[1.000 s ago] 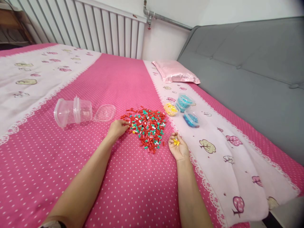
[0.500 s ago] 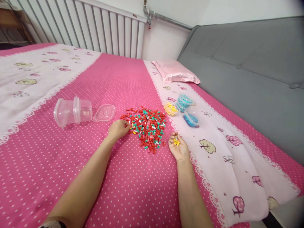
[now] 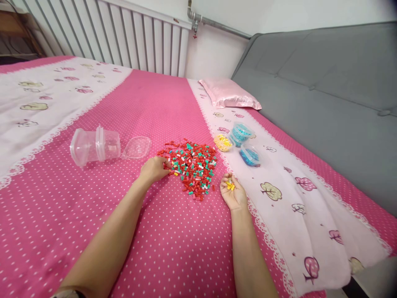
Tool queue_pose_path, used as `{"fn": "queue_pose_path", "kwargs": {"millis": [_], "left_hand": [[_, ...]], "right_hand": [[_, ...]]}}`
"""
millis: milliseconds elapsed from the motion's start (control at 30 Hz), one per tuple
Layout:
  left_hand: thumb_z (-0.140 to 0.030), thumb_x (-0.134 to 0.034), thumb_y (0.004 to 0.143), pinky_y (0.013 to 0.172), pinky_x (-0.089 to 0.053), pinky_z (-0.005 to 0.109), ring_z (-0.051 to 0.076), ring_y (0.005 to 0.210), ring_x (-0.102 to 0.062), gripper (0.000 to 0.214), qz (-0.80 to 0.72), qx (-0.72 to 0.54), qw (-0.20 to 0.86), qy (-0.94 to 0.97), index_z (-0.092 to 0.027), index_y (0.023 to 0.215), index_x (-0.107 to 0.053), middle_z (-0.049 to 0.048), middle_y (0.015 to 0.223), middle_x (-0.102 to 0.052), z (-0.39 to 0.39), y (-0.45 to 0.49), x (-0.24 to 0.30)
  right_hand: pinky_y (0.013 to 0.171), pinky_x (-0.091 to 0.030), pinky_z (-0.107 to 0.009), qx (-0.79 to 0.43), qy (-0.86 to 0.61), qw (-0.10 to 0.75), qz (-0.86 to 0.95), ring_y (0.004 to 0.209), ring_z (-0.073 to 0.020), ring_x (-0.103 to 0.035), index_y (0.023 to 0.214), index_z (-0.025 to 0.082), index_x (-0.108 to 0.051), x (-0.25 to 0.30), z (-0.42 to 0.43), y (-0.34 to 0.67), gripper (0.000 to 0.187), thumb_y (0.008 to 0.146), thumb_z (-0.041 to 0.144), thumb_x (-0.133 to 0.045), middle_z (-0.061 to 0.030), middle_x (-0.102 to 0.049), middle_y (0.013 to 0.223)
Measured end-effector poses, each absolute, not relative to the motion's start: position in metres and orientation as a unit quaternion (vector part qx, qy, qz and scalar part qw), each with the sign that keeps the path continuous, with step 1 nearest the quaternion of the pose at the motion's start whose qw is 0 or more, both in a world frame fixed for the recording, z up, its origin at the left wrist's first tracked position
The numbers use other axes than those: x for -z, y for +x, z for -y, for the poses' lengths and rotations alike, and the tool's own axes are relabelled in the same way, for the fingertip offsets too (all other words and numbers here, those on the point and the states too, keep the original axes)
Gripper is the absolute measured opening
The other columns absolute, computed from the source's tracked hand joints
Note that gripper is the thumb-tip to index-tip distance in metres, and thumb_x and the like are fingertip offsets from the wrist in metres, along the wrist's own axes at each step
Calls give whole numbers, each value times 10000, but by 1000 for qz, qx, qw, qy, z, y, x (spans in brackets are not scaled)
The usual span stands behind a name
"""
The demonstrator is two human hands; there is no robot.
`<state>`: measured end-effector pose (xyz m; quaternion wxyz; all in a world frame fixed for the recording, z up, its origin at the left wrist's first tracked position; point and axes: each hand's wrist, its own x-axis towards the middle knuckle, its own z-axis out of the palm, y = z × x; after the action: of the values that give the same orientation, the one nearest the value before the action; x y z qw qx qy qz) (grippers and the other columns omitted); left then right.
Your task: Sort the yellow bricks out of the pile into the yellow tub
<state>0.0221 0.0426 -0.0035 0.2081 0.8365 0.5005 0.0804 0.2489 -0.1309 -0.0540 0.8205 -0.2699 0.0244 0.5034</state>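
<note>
A loose pile of small plastic pieces [image 3: 198, 165], mostly red with teal and white ones among them, lies on the pink dotted bedspread. My left hand [image 3: 155, 169] is at the pile's left edge, thumb and forefinger slightly apart at the pieces there; nothing shows clearly held between them. A few yellow bits lie close to those fingertips. To the right of the pile, my right hand [image 3: 233, 194] rests palm up with curled fingers, cupping several small yellow pieces [image 3: 230, 185].
Beyond my right hand stand a tub of yellow pieces [image 3: 223, 142], a tub of light blue pieces [image 3: 242, 133] and a tub of darker blue pieces [image 3: 249, 155]. Clear plastic containers [image 3: 108, 144] lie at left beside a clear lid [image 3: 137, 147]. A pink pillow [image 3: 229, 94] lies farther back.
My left thumb and forefinger have parted a little at the pile's edge, and that hand has shifted very slightly. My right hand stays still with its yellow pieces.
</note>
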Motion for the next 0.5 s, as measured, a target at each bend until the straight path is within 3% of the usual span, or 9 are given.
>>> {"fn": "queue_pose_path", "kwargs": {"millis": [300,500], "left_hand": [[-254,-617,616,575,-316,263,177,624,-522,165,-508,-94,209,831,-238,748,-714,26,649,-610,-38,23,4],[-229,-614,635,524,-308,224,115,528,-453,102,-481,-161,303,806,-182,703,-673,-22,530,-510,-37,25,-1]], "right_hand": [[483,-440,-135,-507,-261,821,-38,595,-49,-541,782,168,-564,54,131,249,100,845,110,-511,14,-592,730],[481,-448,-141,-504,-266,821,-33,592,-51,-539,762,173,-562,54,131,249,126,855,121,-496,17,-587,722]]}}
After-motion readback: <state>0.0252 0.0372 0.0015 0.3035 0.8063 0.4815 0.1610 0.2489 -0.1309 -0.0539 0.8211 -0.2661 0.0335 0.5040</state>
